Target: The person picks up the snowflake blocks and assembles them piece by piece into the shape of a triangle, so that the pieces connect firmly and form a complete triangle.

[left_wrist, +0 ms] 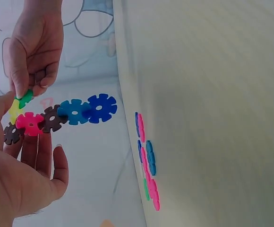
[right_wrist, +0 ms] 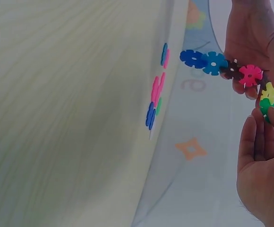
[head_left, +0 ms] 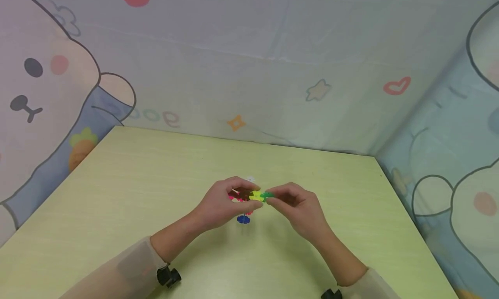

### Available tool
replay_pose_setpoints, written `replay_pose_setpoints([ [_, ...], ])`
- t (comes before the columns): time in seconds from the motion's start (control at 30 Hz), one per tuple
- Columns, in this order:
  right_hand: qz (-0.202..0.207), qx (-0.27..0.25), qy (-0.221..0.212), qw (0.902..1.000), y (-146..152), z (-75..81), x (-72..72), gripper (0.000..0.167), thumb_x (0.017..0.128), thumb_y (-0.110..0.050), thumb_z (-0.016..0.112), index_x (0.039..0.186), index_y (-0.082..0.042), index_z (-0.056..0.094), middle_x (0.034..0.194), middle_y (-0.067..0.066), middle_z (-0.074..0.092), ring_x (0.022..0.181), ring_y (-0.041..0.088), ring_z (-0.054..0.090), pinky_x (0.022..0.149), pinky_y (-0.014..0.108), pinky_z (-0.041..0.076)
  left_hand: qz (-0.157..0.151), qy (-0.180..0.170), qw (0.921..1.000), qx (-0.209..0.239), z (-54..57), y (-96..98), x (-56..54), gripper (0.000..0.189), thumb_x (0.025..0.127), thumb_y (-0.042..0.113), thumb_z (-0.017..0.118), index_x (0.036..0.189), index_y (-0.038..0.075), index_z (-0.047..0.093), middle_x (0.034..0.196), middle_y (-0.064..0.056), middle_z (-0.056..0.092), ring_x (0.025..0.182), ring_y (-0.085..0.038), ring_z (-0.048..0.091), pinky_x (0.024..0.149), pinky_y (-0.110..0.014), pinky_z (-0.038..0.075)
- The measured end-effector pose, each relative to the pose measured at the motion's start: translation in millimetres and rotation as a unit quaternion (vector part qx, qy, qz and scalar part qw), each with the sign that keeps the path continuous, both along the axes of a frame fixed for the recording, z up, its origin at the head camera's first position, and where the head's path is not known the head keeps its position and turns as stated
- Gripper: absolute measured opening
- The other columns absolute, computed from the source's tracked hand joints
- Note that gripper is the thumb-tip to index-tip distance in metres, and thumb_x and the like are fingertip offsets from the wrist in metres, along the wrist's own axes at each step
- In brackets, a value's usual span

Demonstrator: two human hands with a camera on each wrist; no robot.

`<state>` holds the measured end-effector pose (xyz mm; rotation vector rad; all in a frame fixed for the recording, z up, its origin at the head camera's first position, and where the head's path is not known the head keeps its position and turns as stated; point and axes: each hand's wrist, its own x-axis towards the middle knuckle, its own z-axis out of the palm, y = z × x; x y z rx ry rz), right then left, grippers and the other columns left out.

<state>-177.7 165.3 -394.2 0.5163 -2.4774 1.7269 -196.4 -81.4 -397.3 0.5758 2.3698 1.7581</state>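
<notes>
My left hand (head_left: 220, 206) holds a chain of interlocked snowflake discs between thumb and fingers. Fingertips of my right hand (head_left: 300, 206) pinch the green disc (head_left: 267, 195), which meets the yellow disc (head_left: 256, 196) at the chain's end. In the left wrist view the chain continues with a dark brown disc (left_wrist: 15, 137), a pink disc (left_wrist: 38, 124), another dark brown disc (left_wrist: 56, 124), a teal disc (left_wrist: 68, 113) and a blue disc (left_wrist: 107, 109). How deep the green disc's slot sits in the yellow one is hidden by fingertips.
Loose pink discs (right_wrist: 155, 92) and blue discs (right_wrist: 150, 117) lie on the pale table (head_left: 156, 182) beneath the hands, with a whitish disc (head_left: 251, 179) beyond them. A printed cloth (head_left: 273, 73) hangs behind the table's far edge.
</notes>
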Motion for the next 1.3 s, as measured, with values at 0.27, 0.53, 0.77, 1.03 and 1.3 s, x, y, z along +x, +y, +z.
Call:
replay_pose_setpoints([
  [0.27, 0.002, -0.003, 0.003, 1.0, -2, 1.2, -1.6, 0.016, 0.099, -0.012, 0.083, 0.114, -0.011, 0.082, 0.114, 0.009, 0.078, 0.095, 0.012, 0.077, 0.088, 0.025, 0.064, 0.002, -0.012, 0.9999, 0.012, -0.5, -0.8, -1.5, 0.035, 0.092, 0.035, 0.091, 0.124, 0.025, 0.08, 0.115, 0.001, 0.077, 0.107, -0.019, 0.072, 0.096, -0.041, 0.059],
  [0.53, 0.012, 0.02, -0.004, 0.9997, 4, 0.1, -6.5, 0.023, 0.1, -0.013, 0.082, 0.122, -0.013, 0.079, 0.113, 0.008, 0.078, 0.098, 0.015, 0.076, 0.087, 0.025, 0.063, 0.011, -0.007, 0.9998, 0.015, 1.4, -3.3, -3.8, 0.036, 0.093, 0.031, 0.09, 0.126, 0.024, 0.079, 0.116, 0.0, 0.076, 0.106, -0.021, 0.072, 0.091, -0.033, 0.063],
  [0.77, 0.024, 0.11, -0.052, 0.9923, 14, -13.2, -27.1, 0.028, 0.103, -0.021, 0.079, 0.128, -0.011, 0.076, 0.118, 0.008, 0.078, 0.109, 0.02, 0.072, 0.094, 0.027, 0.06, 0.013, -0.015, 0.9994, 0.03, 2.7, -6.1, -4.6, 0.038, 0.095, 0.027, 0.089, 0.13, 0.021, 0.078, 0.117, -0.001, 0.077, 0.105, -0.022, 0.073, 0.087, -0.03, 0.065],
  [1.03, 0.1, 0.187, -0.124, 0.9694, 16, -35.0, -58.0, 0.021, 0.103, -0.024, 0.078, 0.119, -0.011, 0.076, 0.115, 0.005, 0.073, 0.106, 0.022, 0.065, 0.089, 0.036, 0.056, 0.012, -0.029, 0.999, 0.031, -0.9, -7.4, -3.4, 0.036, 0.095, 0.028, 0.089, 0.129, 0.021, 0.078, 0.115, -0.004, 0.076, 0.101, -0.022, 0.073, 0.082, -0.029, 0.065],
  [1.3, 0.108, 0.208, -0.162, 0.9584, 11, -45.8, -73.8, 0.021, 0.102, -0.026, 0.08, 0.118, -0.016, 0.072, 0.109, 0.003, 0.068, 0.102, 0.021, 0.059, 0.086, 0.034, 0.051, 0.012, -0.024, 0.999, 0.035, -1.9, -7.5, -2.2, 0.034, 0.095, 0.026, 0.088, 0.128, 0.021, 0.078, 0.114, -0.004, 0.076, 0.1, -0.022, 0.073, 0.082, -0.028, 0.065],
])
